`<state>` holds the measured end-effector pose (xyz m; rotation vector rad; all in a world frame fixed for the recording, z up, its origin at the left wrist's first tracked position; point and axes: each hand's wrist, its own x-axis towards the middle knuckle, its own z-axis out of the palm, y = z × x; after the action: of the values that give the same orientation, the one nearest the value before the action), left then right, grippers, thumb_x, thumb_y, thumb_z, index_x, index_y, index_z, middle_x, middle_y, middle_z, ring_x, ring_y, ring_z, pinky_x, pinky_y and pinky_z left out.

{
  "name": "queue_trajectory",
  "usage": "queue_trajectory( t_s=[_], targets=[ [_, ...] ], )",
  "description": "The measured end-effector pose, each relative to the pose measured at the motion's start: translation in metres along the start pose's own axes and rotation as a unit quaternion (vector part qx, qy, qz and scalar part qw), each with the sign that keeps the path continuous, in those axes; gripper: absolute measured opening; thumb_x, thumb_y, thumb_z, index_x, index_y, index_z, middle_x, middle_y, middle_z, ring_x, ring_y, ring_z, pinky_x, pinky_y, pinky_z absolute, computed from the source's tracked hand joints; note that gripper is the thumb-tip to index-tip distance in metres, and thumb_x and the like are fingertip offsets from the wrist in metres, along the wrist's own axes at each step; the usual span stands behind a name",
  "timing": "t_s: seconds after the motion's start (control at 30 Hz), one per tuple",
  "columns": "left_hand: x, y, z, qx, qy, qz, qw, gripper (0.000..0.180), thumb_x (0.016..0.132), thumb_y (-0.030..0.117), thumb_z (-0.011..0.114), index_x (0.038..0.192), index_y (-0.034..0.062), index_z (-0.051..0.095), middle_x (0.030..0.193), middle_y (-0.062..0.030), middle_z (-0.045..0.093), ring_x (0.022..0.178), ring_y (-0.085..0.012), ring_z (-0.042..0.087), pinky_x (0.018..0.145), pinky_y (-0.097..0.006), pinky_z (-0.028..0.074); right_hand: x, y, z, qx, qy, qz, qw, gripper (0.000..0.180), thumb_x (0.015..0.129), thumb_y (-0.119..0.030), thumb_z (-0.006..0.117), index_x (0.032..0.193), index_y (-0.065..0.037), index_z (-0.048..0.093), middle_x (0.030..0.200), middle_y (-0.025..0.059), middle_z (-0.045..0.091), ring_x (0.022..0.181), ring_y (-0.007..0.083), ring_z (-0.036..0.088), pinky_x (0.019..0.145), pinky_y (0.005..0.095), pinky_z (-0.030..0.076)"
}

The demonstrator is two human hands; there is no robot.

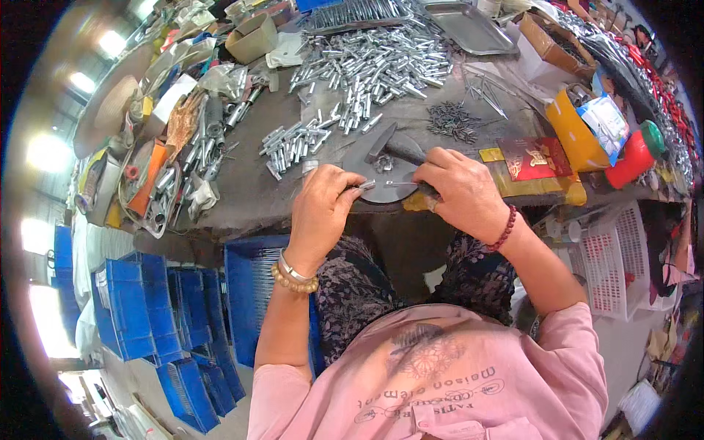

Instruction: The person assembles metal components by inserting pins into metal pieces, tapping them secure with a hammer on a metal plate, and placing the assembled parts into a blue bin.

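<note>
My left hand (321,209) is closed, thumb and fingertips pinching a small silver metal piece (367,185). Opposite it, my right hand (462,189) is closed on a thin metal rod (400,183) that points toward that piece; a small gap shows between the two. Both hands are over the near part of a round grey metal plate (352,158) on the bench. A hammer (402,152) with a dark handle lies over the plate. Its handle runs to my right fingers, and I cannot tell whether they grip it too.
Silver metal tubes (374,70) are heaped beyond the plate, with small dark pins (453,121) to their right. A yellow container (579,128) and a red bottle (634,158) stand at right. Tools (209,139) crowd the left. Blue bins (139,304) sit below the bench.
</note>
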<state>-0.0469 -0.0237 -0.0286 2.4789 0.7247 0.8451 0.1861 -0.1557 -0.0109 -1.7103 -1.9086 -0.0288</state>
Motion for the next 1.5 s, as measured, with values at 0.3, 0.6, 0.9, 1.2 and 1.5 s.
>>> queue_trajectory(
  t_s=[0.3,0.6,0.9,1.2,1.5],
  targets=[
    [0.0,0.004,0.006,0.02,0.028,-0.006,0.999,0.012,0.089,0.01,0.078,0.099,0.0053,0.078,0.093,-0.0081,0.065,0.092,-0.0269,0.064,0.082,-0.038,0.052,0.01,-0.002,0.016,-0.056,0.031,-0.07,0.996,0.008,0.081,-0.012,0.069,0.087,-0.012,0.073,0.094,0.0056,0.062,0.094,0.0264,0.065,0.085,0.0407,0.054],
    [-0.008,-0.001,0.012,-0.009,0.057,-0.009,0.998,0.013,0.086,0.013,0.082,0.098,0.0082,0.081,0.091,-0.006,0.064,0.09,-0.0262,0.064,0.08,-0.038,0.051,0.008,0.0,0.017,-0.048,0.037,-0.089,0.994,0.012,0.081,-0.013,0.07,0.091,-0.013,0.075,0.095,0.0044,0.063,0.096,0.0251,0.065,0.088,0.0397,0.051],
    [-0.003,0.004,0.015,-0.05,0.052,-0.011,0.997,0.012,0.086,0.012,0.082,0.097,0.008,0.08,0.09,-0.0061,0.063,0.086,-0.0263,0.063,0.076,-0.039,0.051,0.015,0.009,0.024,0.006,0.037,-0.101,0.994,0.019,0.078,-0.006,0.07,0.096,-0.012,0.077,0.093,0.0048,0.063,0.094,0.027,0.065,0.087,0.04,0.05],
    [-0.014,0.004,0.019,-0.046,0.069,-0.031,0.996,0.013,0.088,0.009,0.081,0.101,0.0078,0.08,0.094,-0.0071,0.063,0.084,-0.025,0.063,0.074,-0.037,0.051,0.005,0.054,-0.004,0.004,0.153,0.068,0.986,0.026,0.081,-0.005,0.071,0.106,-0.011,0.077,0.099,0.0133,0.07,0.098,0.0363,0.07,0.086,0.0454,0.058],
    [-0.012,0.003,0.024,-0.079,0.06,-0.047,0.994,0.013,0.09,0.005,0.08,0.102,0.0045,0.079,0.098,-0.0079,0.063,0.091,-0.0232,0.062,0.08,-0.034,0.051,0.012,0.151,-0.021,-0.03,0.059,0.247,0.967,0.027,0.089,-0.008,0.065,0.112,-0.011,0.079,0.118,0.015,0.073,0.117,0.0384,0.067,0.101,0.0462,0.053]
  ],
)
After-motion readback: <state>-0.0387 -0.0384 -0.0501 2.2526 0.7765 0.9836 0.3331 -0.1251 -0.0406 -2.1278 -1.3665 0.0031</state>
